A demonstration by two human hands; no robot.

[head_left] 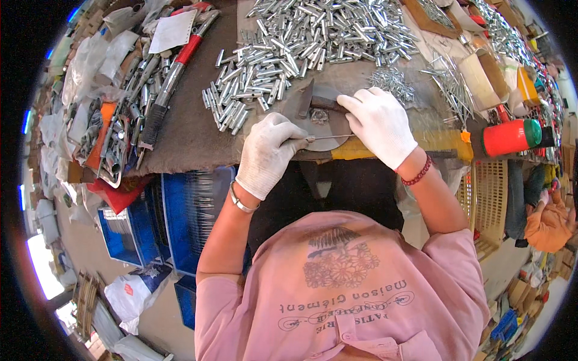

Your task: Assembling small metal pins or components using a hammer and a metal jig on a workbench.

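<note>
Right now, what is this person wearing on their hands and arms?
Both the left hand and the right hand wear white knitted work gloves, slightly soiled. A silver metal bangle circles the left wrist, and a dark red beaded bracelet circles the right wrist. The pink shirt sleeves are short and rolled up, leaving both forearms uncovered.

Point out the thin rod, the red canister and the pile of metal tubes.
Thin rod (330, 137), head view, its bare middle between the hands.
Red canister (504, 138), head view, its red body.
Pile of metal tubes (301, 36), head view, the heap's centre.
</note>
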